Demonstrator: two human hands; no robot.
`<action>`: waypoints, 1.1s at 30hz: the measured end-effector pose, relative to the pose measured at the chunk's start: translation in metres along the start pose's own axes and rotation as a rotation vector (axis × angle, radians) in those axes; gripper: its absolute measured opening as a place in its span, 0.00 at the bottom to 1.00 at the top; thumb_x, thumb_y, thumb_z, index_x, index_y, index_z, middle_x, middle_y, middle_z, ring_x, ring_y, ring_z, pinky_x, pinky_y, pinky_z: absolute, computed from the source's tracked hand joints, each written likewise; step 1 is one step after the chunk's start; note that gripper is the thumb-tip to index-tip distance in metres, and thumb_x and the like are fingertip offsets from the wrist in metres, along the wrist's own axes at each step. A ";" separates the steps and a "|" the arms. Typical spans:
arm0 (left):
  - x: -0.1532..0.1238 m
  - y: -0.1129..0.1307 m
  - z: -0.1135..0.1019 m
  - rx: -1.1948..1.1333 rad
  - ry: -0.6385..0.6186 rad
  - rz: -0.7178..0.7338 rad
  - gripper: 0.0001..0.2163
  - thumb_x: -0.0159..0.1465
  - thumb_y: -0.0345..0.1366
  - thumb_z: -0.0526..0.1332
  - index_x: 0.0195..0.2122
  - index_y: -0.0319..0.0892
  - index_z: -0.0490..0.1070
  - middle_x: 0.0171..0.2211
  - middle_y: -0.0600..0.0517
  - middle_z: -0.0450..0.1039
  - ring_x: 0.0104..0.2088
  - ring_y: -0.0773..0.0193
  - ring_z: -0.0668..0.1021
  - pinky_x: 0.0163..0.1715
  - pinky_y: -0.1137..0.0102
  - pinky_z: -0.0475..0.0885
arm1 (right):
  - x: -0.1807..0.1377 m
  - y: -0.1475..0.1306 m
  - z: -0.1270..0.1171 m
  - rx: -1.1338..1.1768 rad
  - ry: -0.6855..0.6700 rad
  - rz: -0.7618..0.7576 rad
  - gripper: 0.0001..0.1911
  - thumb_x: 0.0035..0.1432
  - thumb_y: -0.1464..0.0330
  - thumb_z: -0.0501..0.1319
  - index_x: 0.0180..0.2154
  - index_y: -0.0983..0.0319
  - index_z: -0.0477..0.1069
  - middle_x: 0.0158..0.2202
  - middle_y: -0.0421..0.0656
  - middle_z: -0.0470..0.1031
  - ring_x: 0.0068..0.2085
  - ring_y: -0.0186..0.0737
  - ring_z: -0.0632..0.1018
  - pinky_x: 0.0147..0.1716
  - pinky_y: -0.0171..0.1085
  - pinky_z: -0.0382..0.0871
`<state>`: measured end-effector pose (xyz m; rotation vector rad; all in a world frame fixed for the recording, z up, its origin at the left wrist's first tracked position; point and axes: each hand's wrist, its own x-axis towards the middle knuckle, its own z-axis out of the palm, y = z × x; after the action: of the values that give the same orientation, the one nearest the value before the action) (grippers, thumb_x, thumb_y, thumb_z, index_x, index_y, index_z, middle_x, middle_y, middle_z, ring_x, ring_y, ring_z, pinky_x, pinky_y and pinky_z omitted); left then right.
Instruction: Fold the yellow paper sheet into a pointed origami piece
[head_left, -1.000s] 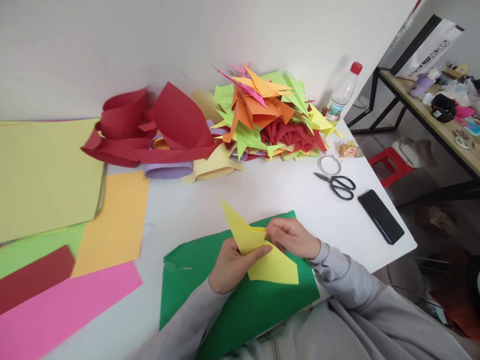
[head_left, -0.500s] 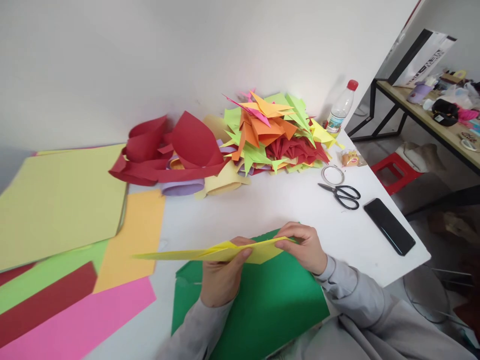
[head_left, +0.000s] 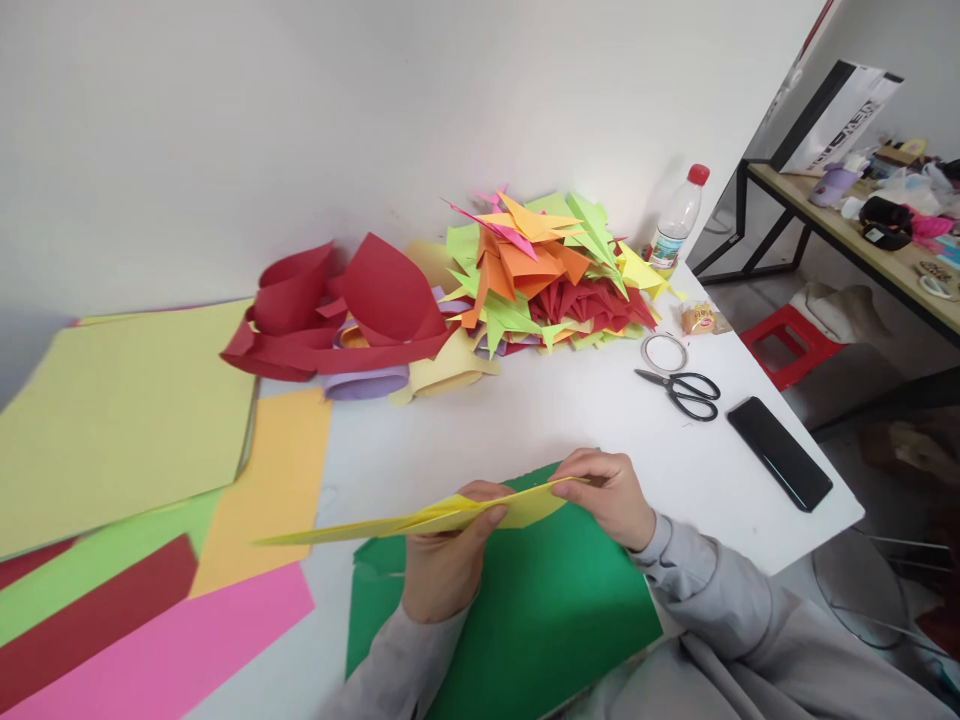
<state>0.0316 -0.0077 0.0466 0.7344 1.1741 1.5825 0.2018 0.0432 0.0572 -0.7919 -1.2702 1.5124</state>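
A folded piece of yellow paper (head_left: 442, 518), long and pointed at its left end, is held up between my two hands. My left hand (head_left: 446, 570) pinches its middle, thumb on the near side and fingers behind. At the right end my right hand (head_left: 606, 495) grips the paper between thumb and fingers; part of that grip is hidden. Beneath both hands lies a large green sheet (head_left: 555, 610) on the white table.
Left of me lie coloured sheets (head_left: 127, 400) in several colours. Along the wall sit red paper pieces (head_left: 390, 290) and a heap of folded paper (head_left: 532, 270). To the right are a bottle (head_left: 675, 225), tape roll (head_left: 664, 351), scissors (head_left: 682, 390) and phone (head_left: 780, 452).
The yellow paper's left end has dipped slightly, so the paper tilts more. Both hands keep their hold. The whole view has shifted a little.
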 end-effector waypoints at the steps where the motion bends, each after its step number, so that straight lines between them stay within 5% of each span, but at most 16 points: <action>1: 0.000 0.000 0.000 -0.001 0.005 -0.004 0.10 0.44 0.40 0.75 0.22 0.41 0.78 0.25 0.48 0.78 0.29 0.58 0.78 0.26 0.67 0.76 | 0.000 0.000 0.000 -0.004 0.001 0.002 0.05 0.49 0.64 0.72 0.28 0.57 0.82 0.27 0.41 0.78 0.29 0.35 0.77 0.29 0.33 0.72; 11: -0.002 -0.003 0.003 -0.034 0.083 -0.069 0.11 0.40 0.38 0.76 0.21 0.43 0.78 0.25 0.49 0.79 0.29 0.58 0.79 0.27 0.66 0.76 | -0.002 0.006 -0.001 -0.043 -0.002 0.013 0.08 0.46 0.60 0.73 0.26 0.57 0.81 0.25 0.42 0.78 0.28 0.36 0.77 0.27 0.34 0.72; 23: -0.003 -0.004 0.002 0.026 0.014 0.030 0.09 0.45 0.39 0.75 0.21 0.43 0.78 0.23 0.51 0.78 0.28 0.59 0.79 0.27 0.66 0.76 | -0.005 0.001 -0.001 -0.163 -0.130 -0.096 0.10 0.53 0.60 0.69 0.28 0.60 0.79 0.26 0.43 0.77 0.28 0.36 0.74 0.28 0.36 0.70; 33: -0.006 -0.002 0.005 0.004 -0.010 0.018 0.10 0.45 0.41 0.75 0.21 0.42 0.78 0.23 0.50 0.77 0.27 0.59 0.78 0.26 0.66 0.75 | -0.007 0.006 0.000 -0.277 -0.066 -0.200 0.09 0.54 0.64 0.68 0.24 0.59 0.78 0.23 0.43 0.77 0.27 0.37 0.75 0.27 0.36 0.71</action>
<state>0.0387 -0.0117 0.0468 0.7567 1.1665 1.5906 0.2025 0.0371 0.0511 -0.7688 -1.5821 1.2270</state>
